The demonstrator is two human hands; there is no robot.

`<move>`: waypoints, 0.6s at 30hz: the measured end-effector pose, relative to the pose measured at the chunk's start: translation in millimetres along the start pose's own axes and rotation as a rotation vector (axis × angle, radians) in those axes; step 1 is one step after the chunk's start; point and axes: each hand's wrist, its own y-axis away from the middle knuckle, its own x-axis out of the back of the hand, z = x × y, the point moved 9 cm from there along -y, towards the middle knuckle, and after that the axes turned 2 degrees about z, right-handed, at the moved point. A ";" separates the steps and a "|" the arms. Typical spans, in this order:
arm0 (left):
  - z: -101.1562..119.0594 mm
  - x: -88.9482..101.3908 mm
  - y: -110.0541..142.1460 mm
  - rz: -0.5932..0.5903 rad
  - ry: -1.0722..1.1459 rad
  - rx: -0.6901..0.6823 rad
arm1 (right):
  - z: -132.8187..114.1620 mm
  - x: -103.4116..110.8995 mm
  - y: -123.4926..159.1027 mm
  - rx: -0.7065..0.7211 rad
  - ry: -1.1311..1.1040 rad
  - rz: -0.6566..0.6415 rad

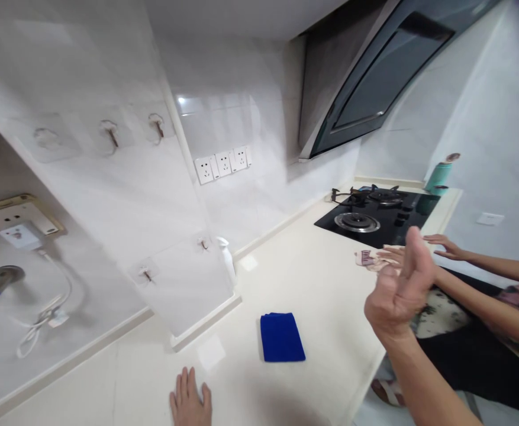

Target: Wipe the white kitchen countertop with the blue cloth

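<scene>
My left hand lies palm down on the cream countertop, fingers spread, holding nothing. To its right rests a folded blue cloth, apart from both hands. Raised above the counter's front edge, my right hand is seen from the thumb side. Its fingers stretch upward and away, and I see nothing held in it. Behind it, another person's hand presses a pale printed cloth on the counter near the stove, partly hidden by my right hand.
A black gas stove is set in the counter under a dark range hood. A green bottle stands behind it. A white spray bottle stands by the wall corner. The co-worker's other hand is near the stove's front edge.
</scene>
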 end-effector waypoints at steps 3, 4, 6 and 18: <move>1.2 -0.4 -0.8 -0.029 0.005 0.009 | -1.3 -17.7 21.9 -0.005 0.004 -0.080; 0.8 -1.2 -0.9 -0.029 0.007 0.010 | 7.0 -34.2 52.4 -0.015 0.050 -0.185; -1.0 -3.6 -1.1 -0.019 0.011 0.011 | 29.2 -71.8 137.8 0.002 0.167 -0.446; -8.1 -10.1 0.5 0.067 -0.013 -0.014 | 76.9 -105.7 373.8 0.174 0.504 -0.991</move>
